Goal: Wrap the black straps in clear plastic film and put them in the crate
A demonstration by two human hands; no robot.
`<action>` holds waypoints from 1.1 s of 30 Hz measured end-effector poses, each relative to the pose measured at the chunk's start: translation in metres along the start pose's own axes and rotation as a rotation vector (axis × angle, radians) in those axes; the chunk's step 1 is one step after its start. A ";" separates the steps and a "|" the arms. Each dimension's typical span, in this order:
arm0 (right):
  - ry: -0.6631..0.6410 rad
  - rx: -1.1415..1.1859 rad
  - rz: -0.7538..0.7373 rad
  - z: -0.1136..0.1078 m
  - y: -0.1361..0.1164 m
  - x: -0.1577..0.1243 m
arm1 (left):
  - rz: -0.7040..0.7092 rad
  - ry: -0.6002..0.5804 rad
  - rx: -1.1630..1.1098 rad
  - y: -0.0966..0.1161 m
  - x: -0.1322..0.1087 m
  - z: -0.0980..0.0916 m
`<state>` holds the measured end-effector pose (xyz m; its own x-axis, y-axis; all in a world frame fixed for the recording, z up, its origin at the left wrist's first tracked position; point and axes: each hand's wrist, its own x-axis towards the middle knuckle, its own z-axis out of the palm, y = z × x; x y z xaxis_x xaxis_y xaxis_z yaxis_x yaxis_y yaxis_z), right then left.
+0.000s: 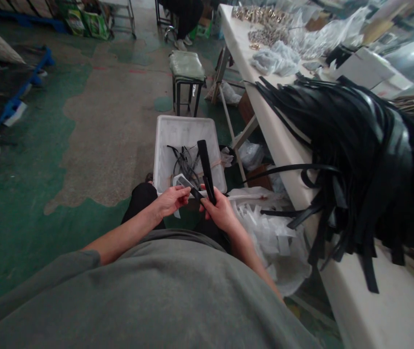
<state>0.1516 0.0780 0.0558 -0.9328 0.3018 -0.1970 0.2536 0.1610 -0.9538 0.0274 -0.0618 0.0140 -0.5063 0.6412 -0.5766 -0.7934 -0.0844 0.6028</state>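
Black strap (206,167) gripped in right hand (220,211); left hand (170,199) pinches one grey tag (182,182).

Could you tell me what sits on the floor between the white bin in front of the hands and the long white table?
In the head view, between the white bin and the table lie crumpled clear plastic bags and the table's slanted leg.

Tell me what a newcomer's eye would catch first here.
Probably the big heap of black straps spilling over the white table on the right. Next, at centre, the left hand and right hand hold a black strap over a white bin.
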 end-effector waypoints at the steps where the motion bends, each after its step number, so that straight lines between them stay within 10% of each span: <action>1: 0.012 0.003 -0.001 0.003 0.001 0.003 | -0.011 -0.021 -0.012 -0.002 -0.001 0.002; 15: 0.050 -0.080 -0.050 0.012 -0.004 0.013 | 0.055 -0.125 0.022 -0.010 -0.009 0.011; 21: 0.032 -0.028 -0.032 0.014 -0.001 0.016 | 0.262 0.033 0.235 -0.005 -0.008 0.010; 33: 0.037 -0.202 -0.067 0.000 -0.014 -0.007 | 0.002 -0.080 0.041 -0.011 -0.015 0.013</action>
<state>0.1551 0.0736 0.0707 -0.9403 0.3175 -0.1230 0.2412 0.3660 -0.8988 0.0478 -0.0608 0.0231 -0.4777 0.6999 -0.5310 -0.7773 -0.0550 0.6268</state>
